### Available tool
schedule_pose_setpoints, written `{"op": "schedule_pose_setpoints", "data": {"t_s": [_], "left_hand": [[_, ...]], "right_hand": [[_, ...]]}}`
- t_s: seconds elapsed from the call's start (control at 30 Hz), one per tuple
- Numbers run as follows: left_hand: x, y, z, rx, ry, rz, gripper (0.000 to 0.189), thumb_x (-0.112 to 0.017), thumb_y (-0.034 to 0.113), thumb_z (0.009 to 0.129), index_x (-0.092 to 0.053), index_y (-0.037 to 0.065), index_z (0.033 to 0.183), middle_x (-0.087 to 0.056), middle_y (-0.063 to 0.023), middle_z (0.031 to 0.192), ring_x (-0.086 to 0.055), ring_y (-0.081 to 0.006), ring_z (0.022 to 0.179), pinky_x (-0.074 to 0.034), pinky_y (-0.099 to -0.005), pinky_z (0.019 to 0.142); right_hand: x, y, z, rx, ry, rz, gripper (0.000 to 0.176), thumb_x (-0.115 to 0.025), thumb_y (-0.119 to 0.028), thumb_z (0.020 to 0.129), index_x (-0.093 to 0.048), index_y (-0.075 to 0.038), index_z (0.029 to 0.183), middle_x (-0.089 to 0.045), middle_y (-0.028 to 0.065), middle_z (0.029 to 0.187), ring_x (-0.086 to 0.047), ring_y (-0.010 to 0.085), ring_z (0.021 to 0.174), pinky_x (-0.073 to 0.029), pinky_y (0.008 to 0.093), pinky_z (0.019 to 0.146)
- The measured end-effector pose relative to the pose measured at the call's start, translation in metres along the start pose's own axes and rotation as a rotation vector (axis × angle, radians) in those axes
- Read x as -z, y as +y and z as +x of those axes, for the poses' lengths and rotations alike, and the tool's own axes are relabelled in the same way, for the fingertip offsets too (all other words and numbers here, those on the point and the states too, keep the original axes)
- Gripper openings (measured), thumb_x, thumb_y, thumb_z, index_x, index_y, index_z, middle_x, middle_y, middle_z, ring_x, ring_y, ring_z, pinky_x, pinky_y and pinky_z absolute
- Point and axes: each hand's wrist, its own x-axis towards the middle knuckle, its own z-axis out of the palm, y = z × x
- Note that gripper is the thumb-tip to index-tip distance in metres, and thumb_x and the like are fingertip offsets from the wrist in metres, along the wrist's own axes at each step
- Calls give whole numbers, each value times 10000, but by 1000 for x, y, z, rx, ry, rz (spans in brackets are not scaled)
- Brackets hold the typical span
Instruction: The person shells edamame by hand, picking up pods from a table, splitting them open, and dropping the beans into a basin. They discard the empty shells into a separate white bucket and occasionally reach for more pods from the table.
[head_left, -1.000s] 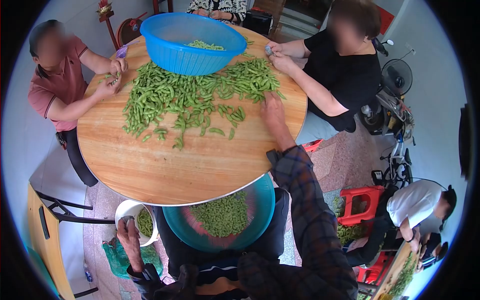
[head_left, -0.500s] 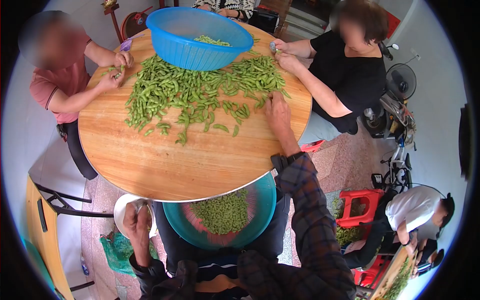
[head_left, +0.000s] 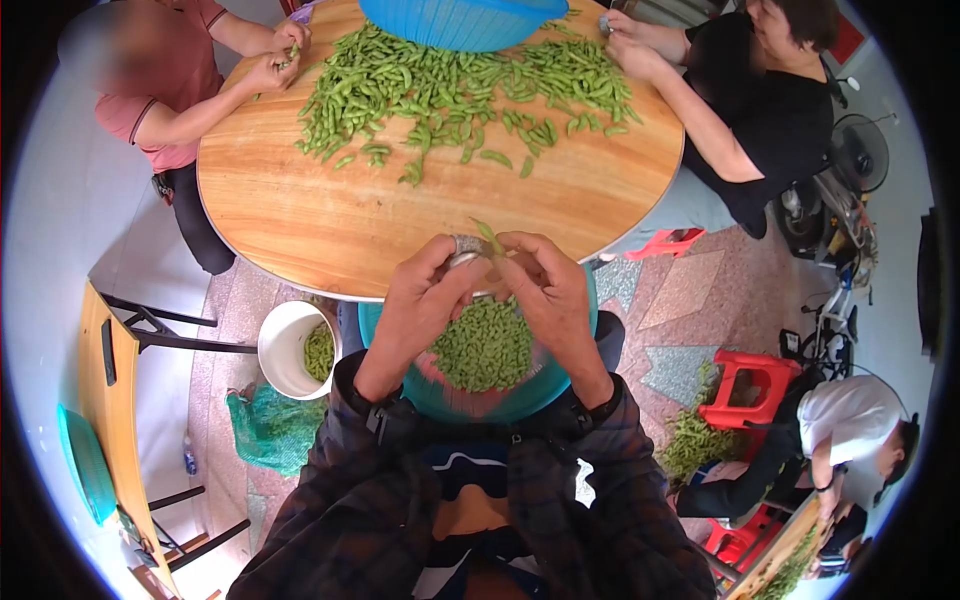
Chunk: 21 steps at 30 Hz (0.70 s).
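My right hand (head_left: 550, 290) is closed, pinching a green soybean pod (head_left: 486, 236) between thumb and fingers. My left hand (head_left: 422, 292) meets it from the other side, fingers curled, with a small silver metal piece (head_left: 466, 248) at its fingertips, close to the pod. Whether that piece is held or worn on a finger I cannot tell. Both hands are above a teal basin (head_left: 588, 318) on my lap. Shelled green beans (head_left: 485, 345) lie in the basin. Many unshelled pods (head_left: 400, 80) are heaped on the round wooden table (head_left: 300, 220) in front.
A blue plastic basket (head_left: 465, 22) stands at the table's far side. Two people sit left and right, hands over the table. A white bucket (head_left: 285, 345) with green husks is at my left, beside green netting (head_left: 275, 430). A red stool (head_left: 752, 385) stands at right.
My right hand has come back from the pods on the table with one pod. My left hand has moved from over the white bucket to meet it above the basin. The view has tilted down.
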Motion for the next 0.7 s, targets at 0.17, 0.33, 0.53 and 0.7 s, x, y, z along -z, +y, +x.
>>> {"op": "schedule_pose_setpoints", "data": {"t_s": [0.17,0.33,0.53,0.7], "left_hand": [[0,3,-10,-22,-29,-39,108,-638,139,1012,-627,31,1008,-571,31,708,-497,-28,605,-399,-202,527],[2,4,-18,-31,-47,-63,102,-648,132,1009,-627,33,1005,-568,32,723,-497,-30,613,-394,-204,529],[2,6,-22,-28,-76,-86,75,-644,96,1006,-630,22,1011,-555,35,722,-489,-29,614,-386,-204,528],[0,8,-25,-60,-97,-49,48,-635,62,1004,-632,17,1018,-530,43,719,-477,-24,614,-375,-203,528]], "right_hand": [[-4,-11,-12,287,37,-288,286,-701,-19,921,-653,27,1199,-686,139,1073,-720,209,864,-586,301,709],[-5,-16,-18,362,3,-321,316,-721,-5,891,-655,21,1199,-669,142,1040,-717,243,847,-580,319,699],[-5,-18,-24,393,2,-335,311,-733,7,867,-651,20,1167,-660,143,1008,-709,266,820,-568,344,677],[-4,-21,-27,470,22,-393,296,-731,20,851,-652,19,1137,-662,149,977,-700,298,818,-556,365,673]]}}
